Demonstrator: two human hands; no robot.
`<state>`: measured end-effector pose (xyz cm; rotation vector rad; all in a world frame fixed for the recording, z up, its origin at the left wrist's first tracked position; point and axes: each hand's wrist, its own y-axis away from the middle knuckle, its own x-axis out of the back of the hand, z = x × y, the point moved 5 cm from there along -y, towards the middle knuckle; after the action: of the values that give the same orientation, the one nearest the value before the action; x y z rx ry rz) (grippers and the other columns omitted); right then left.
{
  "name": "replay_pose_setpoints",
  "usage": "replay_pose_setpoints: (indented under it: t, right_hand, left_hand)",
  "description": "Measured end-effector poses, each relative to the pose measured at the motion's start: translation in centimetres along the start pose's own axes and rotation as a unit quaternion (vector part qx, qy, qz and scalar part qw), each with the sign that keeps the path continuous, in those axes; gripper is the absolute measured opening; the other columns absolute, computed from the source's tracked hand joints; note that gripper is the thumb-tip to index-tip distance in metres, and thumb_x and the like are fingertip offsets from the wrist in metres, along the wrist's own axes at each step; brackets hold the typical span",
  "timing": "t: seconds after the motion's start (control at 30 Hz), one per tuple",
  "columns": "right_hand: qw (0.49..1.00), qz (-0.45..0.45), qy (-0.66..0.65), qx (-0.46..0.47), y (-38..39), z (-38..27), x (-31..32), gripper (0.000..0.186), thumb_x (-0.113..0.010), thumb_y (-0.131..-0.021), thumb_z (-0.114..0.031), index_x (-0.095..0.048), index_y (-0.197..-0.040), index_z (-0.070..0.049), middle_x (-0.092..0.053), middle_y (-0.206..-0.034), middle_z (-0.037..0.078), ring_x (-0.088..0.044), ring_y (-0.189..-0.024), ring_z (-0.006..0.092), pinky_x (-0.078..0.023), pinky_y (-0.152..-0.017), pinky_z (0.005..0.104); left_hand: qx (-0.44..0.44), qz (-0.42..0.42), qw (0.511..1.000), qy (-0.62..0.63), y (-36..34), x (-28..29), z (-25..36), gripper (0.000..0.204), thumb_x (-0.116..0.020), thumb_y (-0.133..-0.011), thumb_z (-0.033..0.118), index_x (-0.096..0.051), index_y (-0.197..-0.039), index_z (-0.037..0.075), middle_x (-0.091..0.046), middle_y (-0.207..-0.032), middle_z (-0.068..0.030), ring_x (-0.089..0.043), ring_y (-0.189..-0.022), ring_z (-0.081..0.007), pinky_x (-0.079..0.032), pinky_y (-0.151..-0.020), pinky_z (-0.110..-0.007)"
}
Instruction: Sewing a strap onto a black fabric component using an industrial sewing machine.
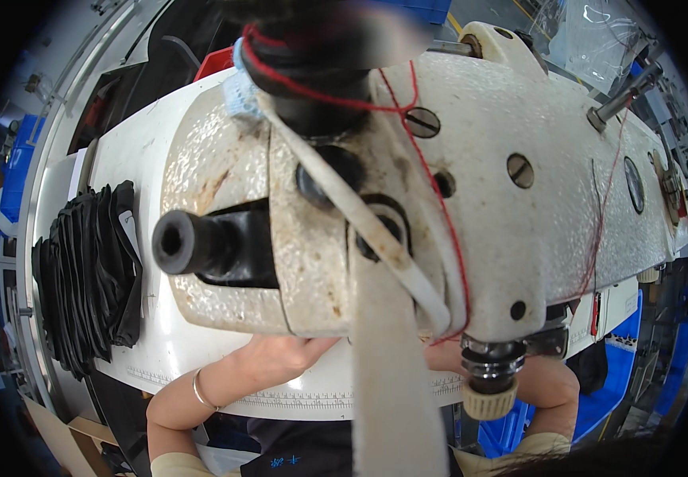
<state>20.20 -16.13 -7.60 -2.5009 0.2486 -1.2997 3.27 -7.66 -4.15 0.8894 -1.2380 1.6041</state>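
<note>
A cream-white sewing machine head [320, 294] fills the middle of the view, close up. Red thread [441, 211] loops round a black post on top and runs down its front. Below the machine's lower edge, my left hand [280, 358] rests over the white table [312, 400], a bracelet [199, 389] on its wrist. Its fingers disappear behind the machine head. Only a small part of my right hand [443, 359] shows, between a pale strip [395, 381] and the tension knob [490, 400]. Whatever either hand touches is hidden.
A stack of folded black fabric pieces [89, 278] lies at the table's left end. Blue bins [610, 397] stand low on the right, one with dark material in it. A ruler scale [280, 395] follows the near table edge. Clear plastic [598, 40] hangs at the back right.
</note>
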Motion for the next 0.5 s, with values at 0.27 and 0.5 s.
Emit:
replay_pose_setpoints:
  t: [0.27, 0.5]
  right_hand:
    - [0.989, -0.01, -0.112, -0.092, 0.4, 0.5, -0.3, 0.023, -0.062, -0.076, -0.011, -0.065, -0.098, -0.007, -0.064, -0.094, 0.009, -0.062, -0.094, 0.0232, -0.048, -0.08, 0.0371]
    - [0.988, -0.107, -0.095, -0.055, -0.1, -0.9, -0.3, 0.025, -0.063, -0.076, -0.011, -0.065, -0.1, -0.006, -0.065, -0.093, 0.009, -0.062, -0.094, 0.0229, -0.047, -0.084, 0.0378]
  left_hand:
    - [0.032, -0.024, 0.998, 0.057, 0.0, -0.2, -0.3, 0.035, -0.063, -0.064, 0.003, -0.069, -0.099, 0.004, -0.065, -0.093, -0.0133, -0.064, -0.081, -0.0267, -0.054, -0.073, -0.036]
    - [-0.01, 0.022, 1.0, 0.02, -0.3, -0.3, -0.3, 0.032, -0.064, -0.064, 0.004, -0.068, -0.096, 0.0, -0.058, -0.102, -0.0115, -0.058, -0.093, -0.0237, -0.049, -0.075, -0.034]
